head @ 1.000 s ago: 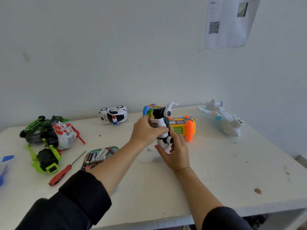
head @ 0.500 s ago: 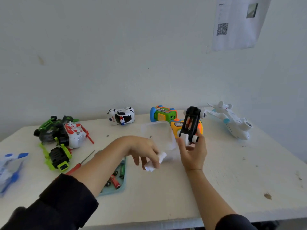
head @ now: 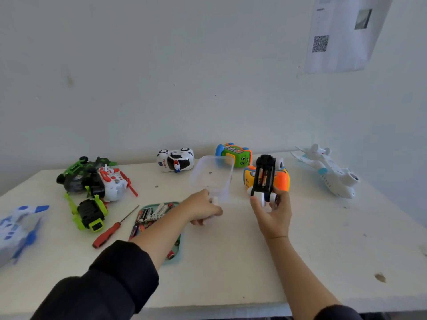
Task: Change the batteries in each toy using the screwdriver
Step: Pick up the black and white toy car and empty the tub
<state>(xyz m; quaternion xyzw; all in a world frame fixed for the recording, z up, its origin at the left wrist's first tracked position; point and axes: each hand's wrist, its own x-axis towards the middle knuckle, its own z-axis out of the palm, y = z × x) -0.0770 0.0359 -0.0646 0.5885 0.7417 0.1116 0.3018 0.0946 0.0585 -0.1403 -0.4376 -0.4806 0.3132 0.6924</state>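
Here, teal tray (head: 179, 255) holds batteries (head: 151, 214); clear tub (head: 213, 179) nearly empty.

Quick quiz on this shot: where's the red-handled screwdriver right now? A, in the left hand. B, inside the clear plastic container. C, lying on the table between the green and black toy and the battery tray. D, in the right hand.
C: the screwdriver lies untouched on the table, left of the battery tray and right of the green and black toy.
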